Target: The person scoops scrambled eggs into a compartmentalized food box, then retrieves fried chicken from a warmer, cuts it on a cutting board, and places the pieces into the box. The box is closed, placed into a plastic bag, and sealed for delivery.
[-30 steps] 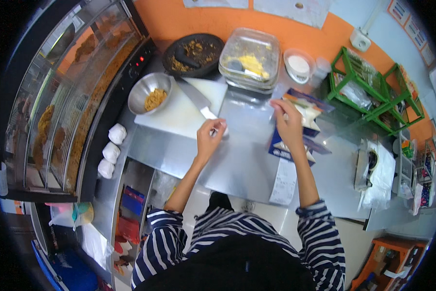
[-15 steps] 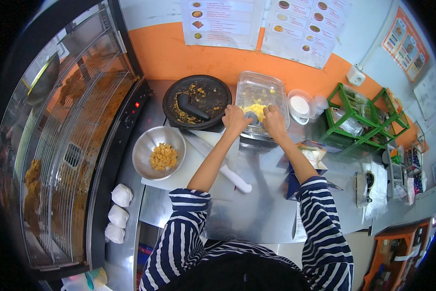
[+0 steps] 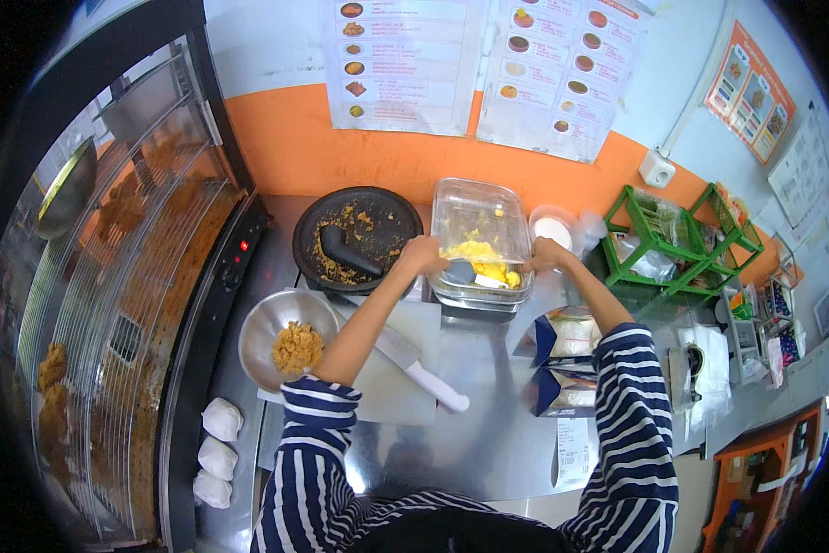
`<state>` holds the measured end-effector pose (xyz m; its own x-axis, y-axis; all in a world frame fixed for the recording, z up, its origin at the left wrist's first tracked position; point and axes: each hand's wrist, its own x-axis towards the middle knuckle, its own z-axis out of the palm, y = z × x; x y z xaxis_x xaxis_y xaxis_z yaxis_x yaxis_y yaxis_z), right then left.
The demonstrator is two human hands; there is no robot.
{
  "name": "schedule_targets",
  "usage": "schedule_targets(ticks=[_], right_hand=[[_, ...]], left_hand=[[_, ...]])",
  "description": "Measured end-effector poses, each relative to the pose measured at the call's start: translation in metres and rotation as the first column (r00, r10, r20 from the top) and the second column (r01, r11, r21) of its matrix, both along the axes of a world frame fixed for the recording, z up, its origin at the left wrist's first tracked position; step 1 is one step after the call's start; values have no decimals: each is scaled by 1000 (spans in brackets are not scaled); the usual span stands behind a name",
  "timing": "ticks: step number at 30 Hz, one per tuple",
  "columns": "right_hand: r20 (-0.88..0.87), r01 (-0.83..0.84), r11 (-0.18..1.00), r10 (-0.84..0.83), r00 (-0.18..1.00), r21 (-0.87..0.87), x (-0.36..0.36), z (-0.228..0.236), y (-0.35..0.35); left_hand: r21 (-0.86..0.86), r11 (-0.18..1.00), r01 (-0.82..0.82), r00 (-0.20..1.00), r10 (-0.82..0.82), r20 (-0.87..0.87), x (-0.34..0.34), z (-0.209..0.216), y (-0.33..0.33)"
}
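A rectangular clear glass container [image 3: 442, 291] holds bright yellow food pieces [image 3: 474, 251]. A clear plastic film [image 3: 451, 221] lies across its far part, its near edge running between my hands. My left hand [image 3: 422, 254] pinches the film at the container's left side, and my right hand [image 3: 550, 255] pinches it at the right. Beneath the film edge, a grey-and-white utensil [image 3: 460, 270] rests among the yellow pieces; its exact kind is unclear. Left of the container stands a black stone mortar [image 3: 305, 241] with a black pestle [image 3: 345, 253] and brown crumbs in it.
A steel bowl [image 3: 253, 341] of brown mash and a white-handled knife [image 3: 437, 385] rest on a white cutting board [image 3: 387, 401]. White wrapped bundles [image 3: 221, 419] line the glass display case [image 3: 170, 369]. Dark-blue boxes [image 3: 562, 387], a white-filled tub [image 3: 552, 226] and green baskets [image 3: 649, 235] are right.
My hands have moved apart to the container's two sides, drawing the film's edge out between them. More yellow food shows. The view has tipped upward.
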<state>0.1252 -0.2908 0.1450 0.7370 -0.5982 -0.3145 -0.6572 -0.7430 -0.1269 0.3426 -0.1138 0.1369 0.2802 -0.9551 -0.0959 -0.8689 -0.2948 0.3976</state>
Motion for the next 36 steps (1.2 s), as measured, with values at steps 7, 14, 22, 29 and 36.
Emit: schedule_targets(ticks=[7, 14, 22, 29, 36], right_hand=[[293, 14, 929, -131, 947, 369, -29, -32, -27], [437, -58, 707, -368, 821, 705, -48, -48, -25], [152, 152, 590, -433, 889, 793, -48, -40, 3], [219, 84, 458, -569, 793, 885, -56, -34, 21], [166, 348, 836, -450, 877, 425, -21, -19, 47]], left_hand=[[-14, 995, 101, 935, -100, -339, 28, -18, 5], [-353, 933, 74, 816, -260, -517, 36, -56, 14], [-84, 965, -248, 741, 133, -658, -3, -50, 40], [-20, 969, -248, 641, 148, -753, -18, -32, 44], [-206, 886, -416, 726, 187, -662, -36, -62, 34]])
